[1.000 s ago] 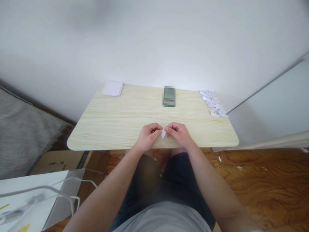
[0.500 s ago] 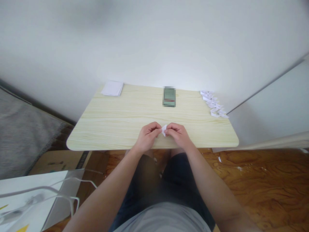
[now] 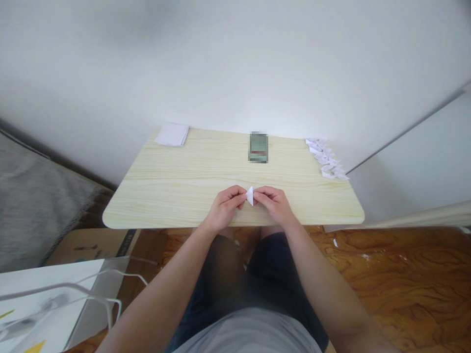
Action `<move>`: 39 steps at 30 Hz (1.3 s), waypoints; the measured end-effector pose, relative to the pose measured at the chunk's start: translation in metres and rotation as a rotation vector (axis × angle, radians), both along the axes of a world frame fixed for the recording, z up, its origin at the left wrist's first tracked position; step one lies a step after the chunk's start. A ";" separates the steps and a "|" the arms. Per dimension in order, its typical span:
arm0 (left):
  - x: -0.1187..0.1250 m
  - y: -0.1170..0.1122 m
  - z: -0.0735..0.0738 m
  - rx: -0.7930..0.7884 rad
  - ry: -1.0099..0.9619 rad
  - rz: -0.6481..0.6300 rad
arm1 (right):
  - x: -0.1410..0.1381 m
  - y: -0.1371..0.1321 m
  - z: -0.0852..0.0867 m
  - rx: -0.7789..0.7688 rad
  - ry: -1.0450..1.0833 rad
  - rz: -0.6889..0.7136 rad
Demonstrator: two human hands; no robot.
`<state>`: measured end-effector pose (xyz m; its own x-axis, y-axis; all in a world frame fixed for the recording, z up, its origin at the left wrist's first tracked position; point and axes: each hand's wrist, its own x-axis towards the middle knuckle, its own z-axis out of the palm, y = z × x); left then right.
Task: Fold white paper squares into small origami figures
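A small white folded paper (image 3: 250, 195), roughly triangular, is held between my two hands above the front part of the table (image 3: 176, 186). My left hand (image 3: 225, 206) pinches its left corner between thumb and fingers. On the other side, my right hand (image 3: 273, 203) has thumb and fingertips closed on the right edge. Several white folded paper pieces (image 3: 326, 158) lie in an overlapping row along the table's right side. At the back left corner rests a stack of white paper sheets (image 3: 172, 135).
A blurred-out green rectangular object (image 3: 258, 147) lies at the back middle of the table, near the white wall (image 3: 235, 73). Below left are a cardboard box (image 3: 91, 245) and a white surface with cables (image 3: 47, 294). Paper scraps (image 3: 335, 242) dot the wooden floor.
The folded paper has turned slightly between my fingers and now shows a clearer triangle. My right fingers have shifted a little along its edge; the other things stay put.
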<state>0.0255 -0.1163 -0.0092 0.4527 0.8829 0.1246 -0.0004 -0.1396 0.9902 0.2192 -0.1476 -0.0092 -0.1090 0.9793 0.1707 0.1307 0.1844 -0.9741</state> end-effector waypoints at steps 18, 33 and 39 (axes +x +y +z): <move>0.003 -0.002 -0.006 0.024 0.081 0.012 | -0.008 0.002 -0.016 -0.005 0.102 -0.116; 0.003 -0.004 -0.006 0.035 0.085 0.018 | -0.006 0.004 -0.015 -0.028 0.182 -0.129; 0.000 -0.006 -0.003 0.085 0.070 0.004 | -0.005 0.004 -0.011 -0.055 0.221 -0.159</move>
<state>0.0259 -0.1227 -0.0124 0.4592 0.8725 0.1670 0.0695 -0.2227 0.9724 0.2141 -0.1438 -0.0205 0.0808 0.9895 0.1196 -0.0632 0.1248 -0.9902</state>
